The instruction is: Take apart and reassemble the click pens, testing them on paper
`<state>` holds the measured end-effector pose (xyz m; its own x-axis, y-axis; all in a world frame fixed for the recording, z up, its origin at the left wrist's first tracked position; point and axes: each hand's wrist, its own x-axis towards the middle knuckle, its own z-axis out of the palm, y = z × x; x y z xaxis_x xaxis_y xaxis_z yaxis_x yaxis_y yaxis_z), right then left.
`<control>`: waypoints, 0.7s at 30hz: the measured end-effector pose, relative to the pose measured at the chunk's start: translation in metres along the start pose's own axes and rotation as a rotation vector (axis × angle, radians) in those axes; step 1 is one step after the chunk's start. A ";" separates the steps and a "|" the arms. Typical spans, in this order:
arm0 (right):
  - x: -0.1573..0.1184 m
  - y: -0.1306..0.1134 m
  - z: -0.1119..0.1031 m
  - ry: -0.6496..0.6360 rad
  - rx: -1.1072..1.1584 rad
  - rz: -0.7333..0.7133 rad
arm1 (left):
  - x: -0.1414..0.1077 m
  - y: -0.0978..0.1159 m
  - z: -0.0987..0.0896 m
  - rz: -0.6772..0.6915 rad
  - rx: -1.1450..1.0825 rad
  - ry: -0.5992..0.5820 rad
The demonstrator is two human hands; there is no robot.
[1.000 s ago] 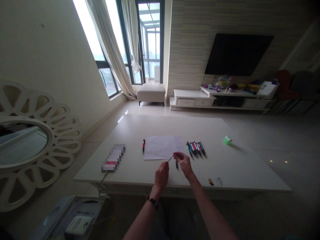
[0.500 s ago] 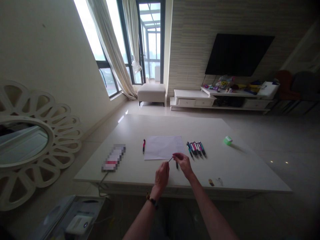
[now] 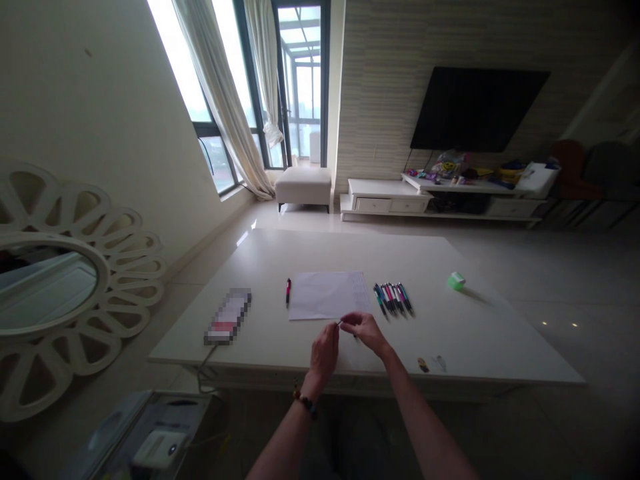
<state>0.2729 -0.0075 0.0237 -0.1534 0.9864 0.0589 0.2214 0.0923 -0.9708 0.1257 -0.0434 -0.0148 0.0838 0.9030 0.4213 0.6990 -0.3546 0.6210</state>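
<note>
Over the near part of the white table, my two hands meet in front of a sheet of paper. My left hand is closed around a thin dark rod that looks like a pen refill; most of it is hidden in the fingers. Pinched at the rod's upper end are the fingertips of my right hand. Under that hand a small dark pen piece lies mostly covered. Several pens lie side by side right of the paper, and one red and black pen lies left of it.
A blurred-out phone with a cable lies at the table's left. A green and white small container stands at the right. Two small items, one brownish and one clear, lie near the front edge. An open box stands below left.
My right hand has moved slightly down and left, closer to my left hand. Less of the thin rod shows between them, and the dark pen piece is now more covered.
</note>
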 end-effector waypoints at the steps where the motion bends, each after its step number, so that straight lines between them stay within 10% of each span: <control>1: 0.000 0.004 -0.002 0.038 -0.065 0.021 | 0.000 -0.001 0.001 -0.003 0.014 0.011; 7: 0.003 0.027 -0.005 0.320 -0.489 0.211 | 0.000 -0.005 0.004 0.006 0.046 0.031; 21: -0.003 -0.008 -0.005 0.369 0.226 -0.037 | 0.000 0.002 -0.001 0.007 0.070 -0.019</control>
<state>0.2768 -0.0103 0.0321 0.2068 0.9692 0.1336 -0.0001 0.1366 -0.9906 0.1267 -0.0440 -0.0124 0.1018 0.9055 0.4120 0.7465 -0.3433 0.5700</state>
